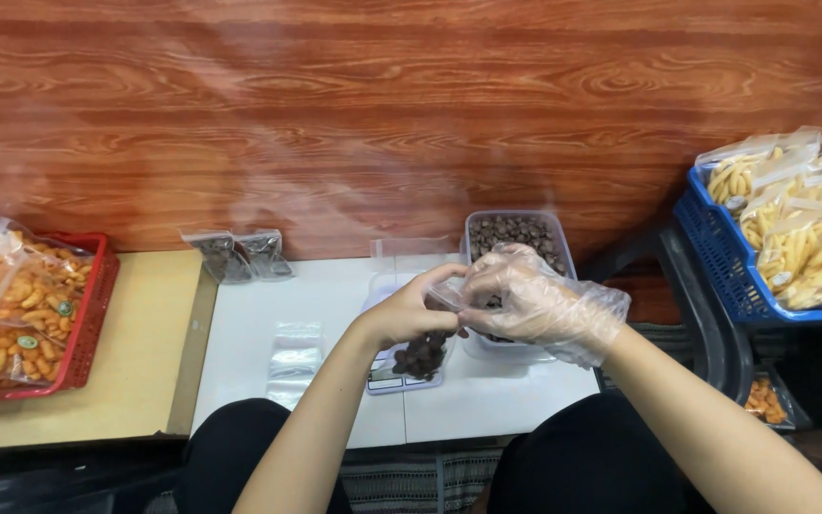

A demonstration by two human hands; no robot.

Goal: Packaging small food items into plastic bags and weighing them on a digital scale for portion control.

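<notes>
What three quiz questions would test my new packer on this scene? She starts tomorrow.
1. True or false: the right hand wears a clear glove.
2. What do both hands hold above the scale? A) a clear bag of dark pieces B) a spoon C) a lid
3. Which colour is the basket of yellow snacks?

Key: 1 true; 2 A; 3 blue.

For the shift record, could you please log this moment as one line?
left hand: holds small clear bag of dark pieces | right hand: gloved, pinching bag top | under bag: scale | behind: tub of dark pieces
</notes>
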